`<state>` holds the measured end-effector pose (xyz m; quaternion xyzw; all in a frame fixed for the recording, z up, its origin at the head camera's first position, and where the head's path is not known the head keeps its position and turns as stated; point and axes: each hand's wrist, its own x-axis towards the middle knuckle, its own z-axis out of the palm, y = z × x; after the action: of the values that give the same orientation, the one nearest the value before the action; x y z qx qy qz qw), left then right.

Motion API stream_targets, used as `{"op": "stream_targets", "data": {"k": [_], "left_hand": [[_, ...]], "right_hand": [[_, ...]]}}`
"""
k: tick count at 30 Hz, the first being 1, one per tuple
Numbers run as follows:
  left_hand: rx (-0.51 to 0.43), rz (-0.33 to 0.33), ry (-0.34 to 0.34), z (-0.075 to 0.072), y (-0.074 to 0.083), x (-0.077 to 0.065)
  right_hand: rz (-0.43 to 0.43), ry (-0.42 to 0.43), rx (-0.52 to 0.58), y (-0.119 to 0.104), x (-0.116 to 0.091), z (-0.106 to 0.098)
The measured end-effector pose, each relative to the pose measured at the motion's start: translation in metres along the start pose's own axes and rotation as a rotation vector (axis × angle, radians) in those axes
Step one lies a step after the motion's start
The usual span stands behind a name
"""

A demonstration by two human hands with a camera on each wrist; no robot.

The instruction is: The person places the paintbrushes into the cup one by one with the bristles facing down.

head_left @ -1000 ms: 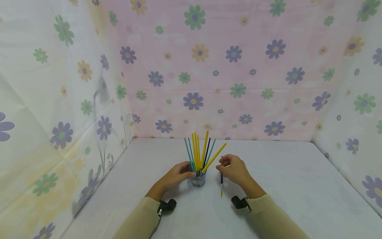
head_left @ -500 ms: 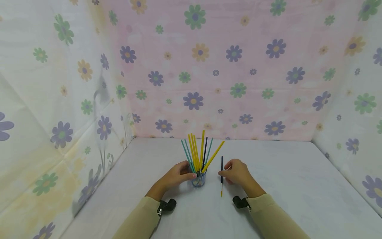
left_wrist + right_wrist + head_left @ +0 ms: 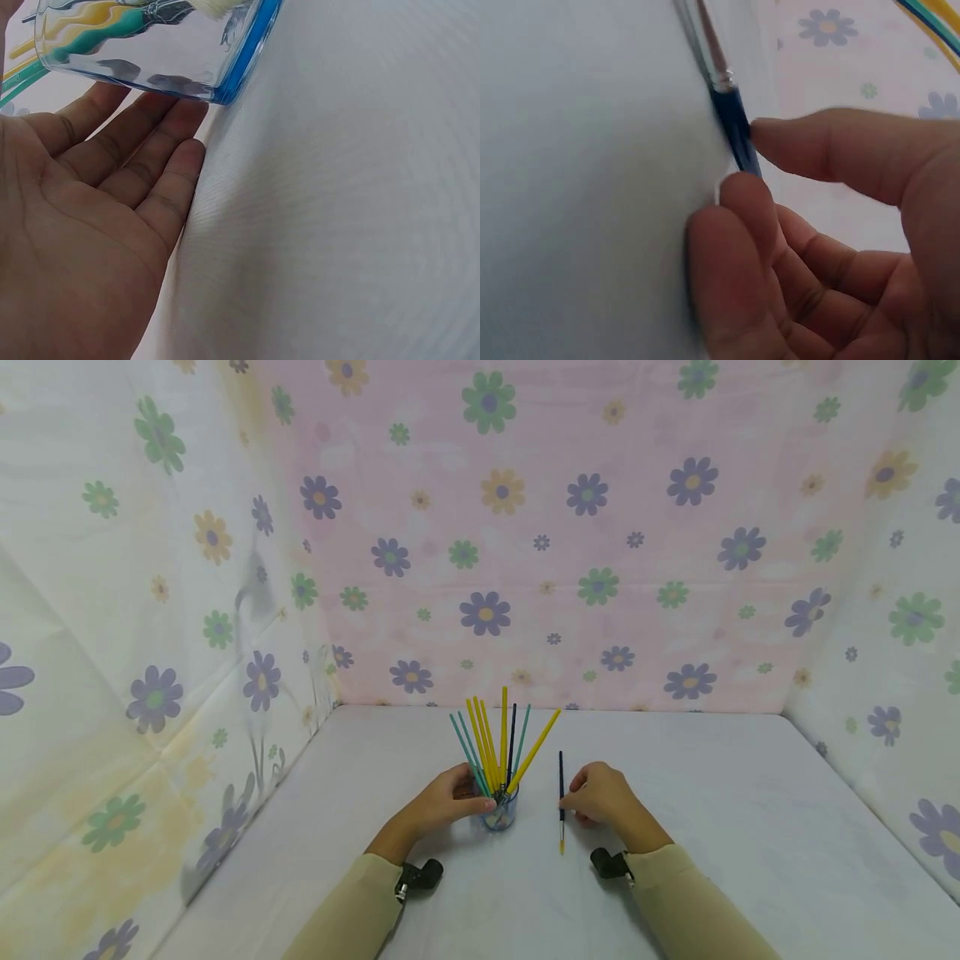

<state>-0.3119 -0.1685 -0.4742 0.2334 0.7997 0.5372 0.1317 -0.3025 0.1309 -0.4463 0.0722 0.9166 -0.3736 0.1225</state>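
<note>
A clear glass (image 3: 499, 817) with a blue base (image 3: 251, 52) stands on the table, full of paintbrushes with yellow (image 3: 503, 731), teal and dark handles. My left hand (image 3: 437, 803) holds it from the left, thumb across the near side and fingers behind. In the left wrist view those fingers (image 3: 150, 161) lie along the glass wall. To the right of the glass, a thin dark-blue paintbrush (image 3: 561, 768) lies with its golden bristles toward me. My right hand (image 3: 606, 797) pinches its handle near the ferrule, thumb on one side and fingertips (image 3: 746, 199) on the other.
A white cloth covers the table (image 3: 720, 827). Flower-patterned fabric hangs as a back wall (image 3: 645, 635) and along both sides. A dark wrist camera (image 3: 423, 874) sits at the left cuff, with another camera (image 3: 609, 864) at the right.
My right hand has come down and back along the loose paintbrush, which has shifted slightly right. The brushes in the glass have swung a little left; my left hand stays at the glass.
</note>
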Motion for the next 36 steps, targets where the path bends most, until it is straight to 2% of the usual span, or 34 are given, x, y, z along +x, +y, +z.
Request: {"op": "stream_targets", "data": {"k": [7, 18, 27, 36], "left_hand": [[0.005, 0.007, -0.004, 0.000, -0.001, 0.000], [0.010, 0.005, -0.003, 0.001, 0.000, 0.000], [0.015, 0.001, 0.000, 0.000, 0.000, 0.000], [0.020, -0.010, 0.009, 0.001, 0.004, -0.001]], "right_hand": [[-0.002, 0.010, -0.004, 0.015, 0.006, -0.013], [-0.017, 0.059, -0.106, 0.011, 0.002, -0.014], [-0.025, 0.059, -0.059, 0.014, -0.001, -0.016], [0.029, 0.023, -0.016, 0.016, 0.005, -0.019]]}}
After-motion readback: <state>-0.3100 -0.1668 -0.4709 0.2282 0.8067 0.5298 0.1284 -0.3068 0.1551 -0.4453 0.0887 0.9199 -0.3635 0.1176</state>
